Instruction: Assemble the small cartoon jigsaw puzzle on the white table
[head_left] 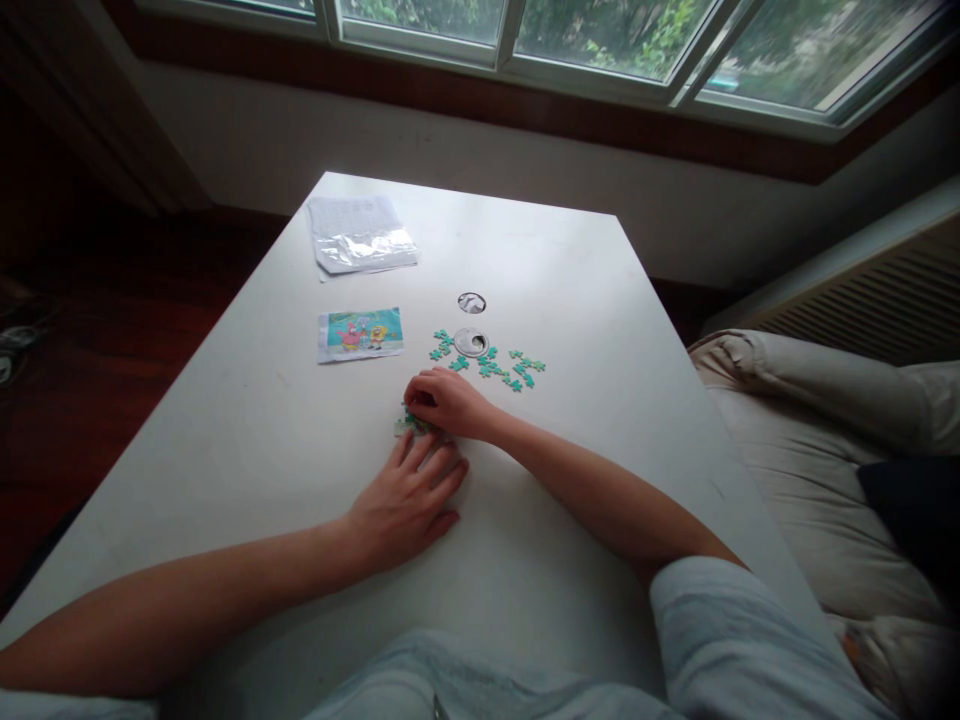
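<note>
The biggest thing here is the white bench (585,270). It has a smooth, shiny top, and the puzzle is on it, near the middle. Far along the bench, on the left, lies a stack of papers (360,235) with clear, crinkly plastic on it.

The left hand (409,500) comes in from the lower left, palm down. Its fingers are spread and nearly straight, so its grip is wide, and the fingertips are at the near edge of the small patch of puzzle. The right hand (435,396) comes in from the lower right, with its arm slanting across the bench. It is over the right side of the patch, with its fingers bent and its thumb tucked close. Its grip looks narrow, but I cannot tell if it has a piece in it.

Near the papers is a picture (361,335) with a pink figure and a yellow figure on blue-green. Past the right hand, loose pieces (489,368) are scattered, green and blue-green with knobby edges. They lie around the near side of a round metal cap (463,346). Just behind the cap is a round hole (472,303) with something white in it. The patch (414,422) is green with a pale bit at its left end, and the hands hide much of it.
</note>
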